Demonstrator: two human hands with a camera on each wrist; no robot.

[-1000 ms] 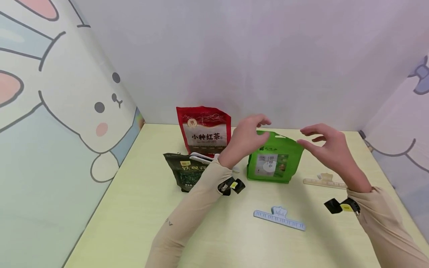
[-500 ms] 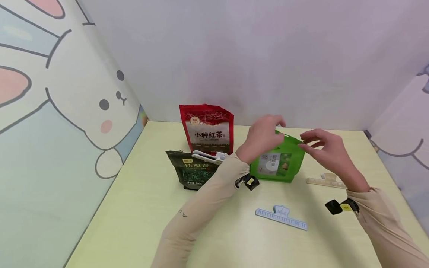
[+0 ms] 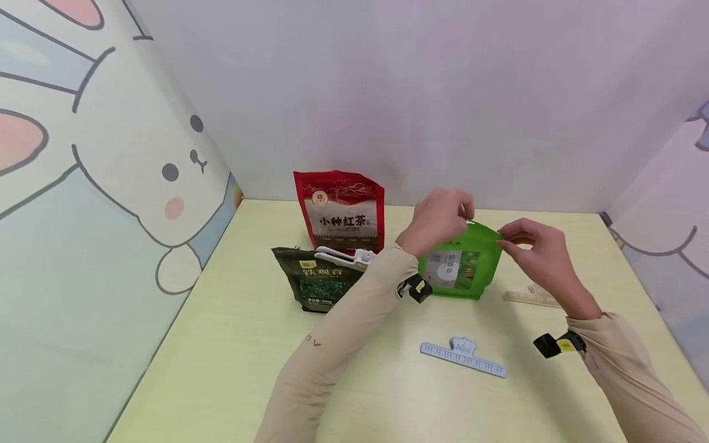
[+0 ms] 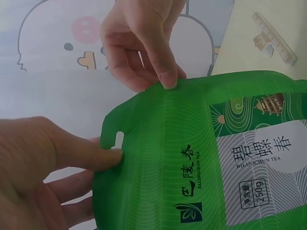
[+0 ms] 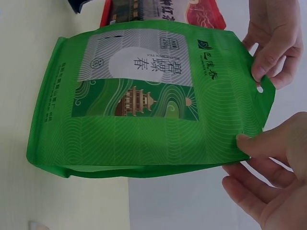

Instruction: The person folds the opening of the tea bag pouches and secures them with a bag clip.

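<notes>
Now that the left hand (image 3: 440, 220) and right hand (image 3: 538, 251) have closed in, both pinch the green bag (image 3: 464, 266) just below them, probably steadying its top edge.

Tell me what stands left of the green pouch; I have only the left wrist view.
Observer: Two more pouches, a red pouch set farther back and a dark pouch nearer.
Operator: Now check in front of the green pouch. The only clip I see is the beige clip.
Observer: A blue clip lies there on the table, a little in front of the green pouch.
</notes>
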